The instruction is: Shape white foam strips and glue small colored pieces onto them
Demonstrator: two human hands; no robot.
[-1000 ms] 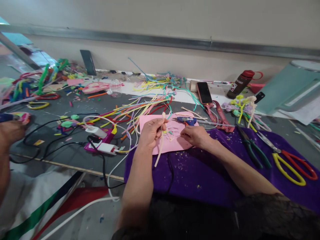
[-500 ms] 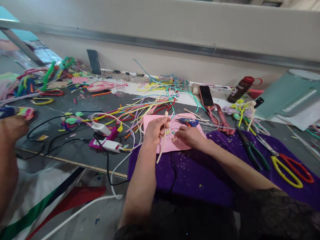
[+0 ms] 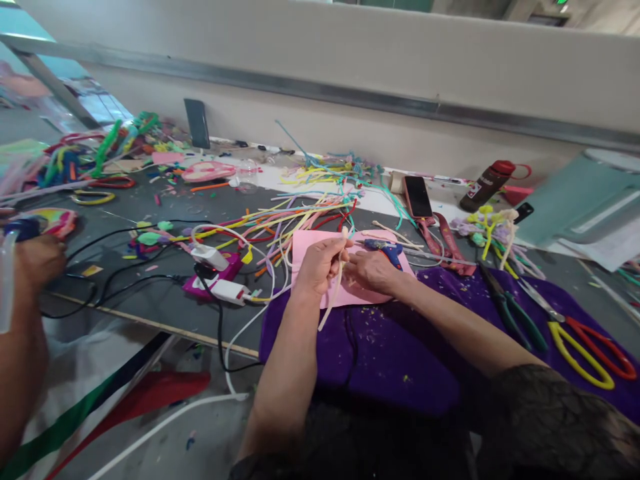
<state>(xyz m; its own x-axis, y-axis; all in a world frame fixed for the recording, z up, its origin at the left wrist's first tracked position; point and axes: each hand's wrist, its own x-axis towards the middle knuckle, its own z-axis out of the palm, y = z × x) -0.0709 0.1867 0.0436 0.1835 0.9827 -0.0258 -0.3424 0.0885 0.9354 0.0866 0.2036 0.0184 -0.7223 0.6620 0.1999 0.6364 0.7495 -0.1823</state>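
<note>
A cream pipe cleaner (image 3: 332, 300) is pinched in my left hand (image 3: 319, 267), its bent tip standing above the fingers and its long tail hanging down over the pink sheet (image 3: 306, 243). My right hand (image 3: 373, 272) is close against the left one, fingers bent and pressed together beside the stem; whatever lies between its fingertips is hidden. Just behind the right hand lies a blue glue gun (image 3: 387, 251) on the sheet. More cream stems (image 3: 397, 233) rest beyond it. Under the sheet spreads a purple cloth (image 3: 400, 347) dotted with scraps.
To the right lie green-handled pliers (image 3: 515, 310) and red-and-yellow scissors (image 3: 580, 337). A power strip (image 3: 213, 275) with chargers and cables sits left. Behind are coloured pipe cleaners (image 3: 300, 213), a phone (image 3: 417, 197) and a bottle (image 3: 485, 187). Another person's hand (image 3: 43, 260) holds a glue gun, far left.
My right hand has moved up from the sheet to meet my left hand at the pipe cleaner. The view has shifted slightly. The other person's glue gun has turned downward.
</note>
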